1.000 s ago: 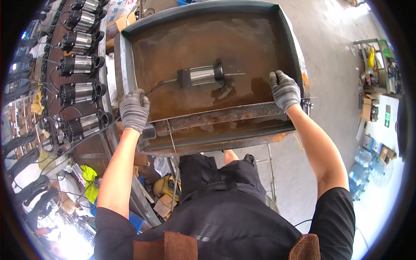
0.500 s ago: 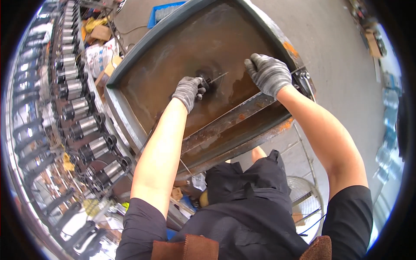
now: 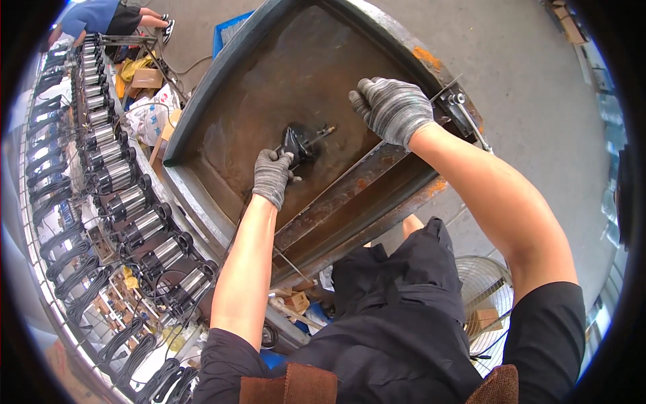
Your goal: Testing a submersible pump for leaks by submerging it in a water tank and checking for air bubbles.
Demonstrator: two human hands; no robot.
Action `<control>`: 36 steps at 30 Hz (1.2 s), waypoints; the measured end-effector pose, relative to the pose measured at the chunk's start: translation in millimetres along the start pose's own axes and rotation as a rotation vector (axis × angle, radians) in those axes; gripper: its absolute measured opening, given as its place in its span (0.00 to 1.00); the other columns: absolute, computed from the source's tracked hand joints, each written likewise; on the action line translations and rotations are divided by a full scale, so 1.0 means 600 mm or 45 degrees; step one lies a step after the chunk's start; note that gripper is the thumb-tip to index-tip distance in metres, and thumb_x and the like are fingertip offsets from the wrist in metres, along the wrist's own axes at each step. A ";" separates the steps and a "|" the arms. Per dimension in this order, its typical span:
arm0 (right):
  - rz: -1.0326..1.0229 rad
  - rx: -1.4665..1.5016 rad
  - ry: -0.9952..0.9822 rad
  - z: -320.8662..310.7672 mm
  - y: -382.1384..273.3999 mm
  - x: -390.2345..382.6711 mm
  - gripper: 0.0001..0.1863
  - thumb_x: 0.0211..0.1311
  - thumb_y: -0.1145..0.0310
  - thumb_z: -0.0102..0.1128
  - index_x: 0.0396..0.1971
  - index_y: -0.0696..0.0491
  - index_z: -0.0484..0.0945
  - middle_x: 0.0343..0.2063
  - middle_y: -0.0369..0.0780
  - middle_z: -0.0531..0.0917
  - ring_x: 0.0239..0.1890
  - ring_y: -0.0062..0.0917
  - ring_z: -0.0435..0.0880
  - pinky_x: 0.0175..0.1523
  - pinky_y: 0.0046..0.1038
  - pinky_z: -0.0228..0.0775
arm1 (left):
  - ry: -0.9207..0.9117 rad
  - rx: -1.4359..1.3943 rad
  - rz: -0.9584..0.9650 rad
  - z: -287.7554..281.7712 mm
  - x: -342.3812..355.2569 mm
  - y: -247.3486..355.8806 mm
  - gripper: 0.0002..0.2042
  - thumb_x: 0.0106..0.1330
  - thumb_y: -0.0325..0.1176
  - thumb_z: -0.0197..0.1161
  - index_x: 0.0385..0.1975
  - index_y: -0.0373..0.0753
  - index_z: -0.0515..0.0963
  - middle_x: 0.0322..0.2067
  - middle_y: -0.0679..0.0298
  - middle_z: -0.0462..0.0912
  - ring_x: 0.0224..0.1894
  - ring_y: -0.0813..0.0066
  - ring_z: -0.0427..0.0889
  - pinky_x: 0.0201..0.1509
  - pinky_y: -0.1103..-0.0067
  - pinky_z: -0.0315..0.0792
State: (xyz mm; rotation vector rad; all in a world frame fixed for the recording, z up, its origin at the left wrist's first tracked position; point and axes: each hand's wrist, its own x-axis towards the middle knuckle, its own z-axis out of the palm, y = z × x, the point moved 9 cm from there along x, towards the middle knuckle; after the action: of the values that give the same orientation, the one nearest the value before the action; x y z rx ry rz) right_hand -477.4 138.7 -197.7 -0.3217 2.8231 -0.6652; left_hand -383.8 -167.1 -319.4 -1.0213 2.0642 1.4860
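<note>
My left hand (image 3: 271,176), in a grey knit glove, is closed on the near end of a black part with a metal shaft (image 3: 296,145). The part is low over the brown water in a metal tank (image 3: 214,75), and its shaft points away to the right. What its lower side touches is hidden. My right hand (image 3: 397,111), gloved the same way, hangs over the tank's right side with its fingers curled. Its palm is turned away, so anything inside it is hidden. A thin rod (image 3: 446,87) lies by its wrist.
A rusty metal bar (image 3: 336,192) crosses the tank's near part. Bolted fittings (image 3: 457,101) sit on the right rim. Silver-and-black cylindrical motors (image 3: 145,229) line a rack at left, with coiled cables (image 3: 70,269). A fan (image 3: 488,283) stands by my legs; another person (image 3: 101,19) is far left.
My left hand has drawn back toward me, and the black part now shows more fully. The right hand appears shifted left as the view moved. Another person has come into view at the far left.
</note>
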 end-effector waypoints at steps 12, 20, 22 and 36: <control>-0.021 -0.001 0.009 0.002 0.002 0.002 0.17 0.72 0.55 0.49 0.34 0.52 0.80 0.31 0.46 0.84 0.36 0.44 0.84 0.43 0.44 0.76 | 0.055 0.114 0.139 -0.023 -0.028 -0.010 0.15 0.63 0.26 0.65 0.31 0.45 0.61 0.25 0.68 0.68 0.16 0.81 0.67 0.14 0.76 0.79; -0.030 0.017 0.028 0.002 0.002 0.002 0.18 0.72 0.55 0.49 0.33 0.53 0.79 0.31 0.46 0.84 0.36 0.44 0.83 0.42 0.44 0.76 | 0.066 0.148 0.162 -0.025 -0.040 -0.015 0.14 0.63 0.26 0.66 0.31 0.43 0.62 0.27 0.67 0.68 0.21 0.78 0.70 0.14 0.76 0.80; -0.035 0.025 0.033 0.003 0.001 0.002 0.18 0.72 0.55 0.49 0.32 0.53 0.79 0.30 0.46 0.84 0.35 0.44 0.83 0.42 0.44 0.76 | 0.052 0.112 0.167 -0.023 -0.041 -0.016 0.14 0.62 0.26 0.66 0.31 0.43 0.62 0.28 0.67 0.68 0.22 0.78 0.71 0.14 0.76 0.80; 0.004 -0.001 0.027 0.000 -0.001 0.000 0.16 0.71 0.56 0.50 0.33 0.52 0.79 0.31 0.46 0.84 0.36 0.45 0.83 0.43 0.44 0.76 | 0.065 0.186 0.182 -0.031 -0.060 0.001 0.14 0.65 0.28 0.65 0.30 0.43 0.63 0.27 0.67 0.69 0.21 0.79 0.70 0.15 0.77 0.80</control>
State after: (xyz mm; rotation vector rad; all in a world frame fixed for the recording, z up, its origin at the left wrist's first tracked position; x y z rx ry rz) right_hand -477.3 138.2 -197.7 -0.3119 2.8436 -0.6704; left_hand -359.2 -172.8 -287.9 -0.8802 2.2867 1.3638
